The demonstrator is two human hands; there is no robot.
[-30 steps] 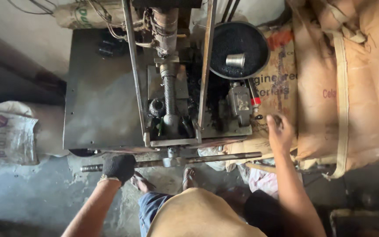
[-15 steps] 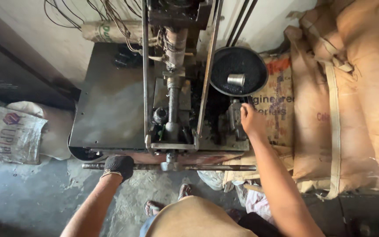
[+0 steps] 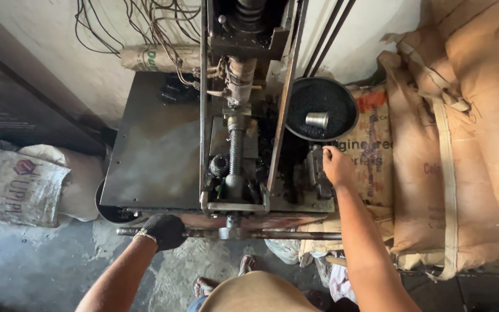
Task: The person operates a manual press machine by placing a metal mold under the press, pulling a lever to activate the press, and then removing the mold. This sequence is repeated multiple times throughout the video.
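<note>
1. We see a long, rusty horizontal bar (image 3: 284, 234) running across the front of the dark, greasy press, gripped near its left end by our gloved left hand (image 3: 164, 230).
2. Our bare right hand (image 3: 336, 166) rests on a grimy metal block (image 3: 316, 171) just below the round black pan.

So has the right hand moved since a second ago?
Yes. The right hand went from the sack side up onto the machine, now just below the round black pan.

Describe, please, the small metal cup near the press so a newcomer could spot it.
Start at the dark metal press machine. Right of its column sits a round black pan of dark granules, just above the right hand. The short shiny steel cup stands inside it, the only bright object there.
</note>
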